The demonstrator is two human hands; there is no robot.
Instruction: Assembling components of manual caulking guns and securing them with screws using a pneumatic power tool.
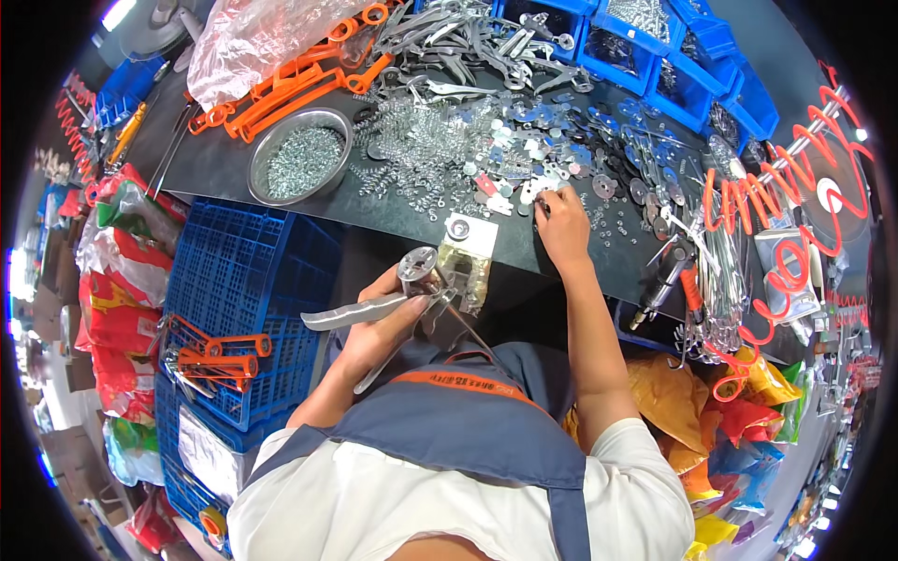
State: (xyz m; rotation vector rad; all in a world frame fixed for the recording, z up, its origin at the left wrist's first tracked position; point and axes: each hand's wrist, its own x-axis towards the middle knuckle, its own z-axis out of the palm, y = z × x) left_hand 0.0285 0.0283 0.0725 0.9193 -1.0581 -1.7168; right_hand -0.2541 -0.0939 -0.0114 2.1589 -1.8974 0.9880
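Observation:
My left hand (385,323) grips a bare metal scissor-like tool part (374,309), its blade pointing left and its round pivot end up near the table edge. My right hand (562,227) reaches onto the dark table (412,217) and pinches a small metal piece from the scattered washers and small parts (524,154). A small fixture on a white pad (465,234) sits at the table's edge between my hands. A pile of small springs (426,150) lies just beyond it.
A steel bowl of small screws (301,154) stands at the left of the table, orange-handled parts (290,89) behind it. Blue bins (655,47) line the back right. A blue crate (245,280) with orange-handled tools stands at my left. A power screwdriver (666,276) hangs at my right.

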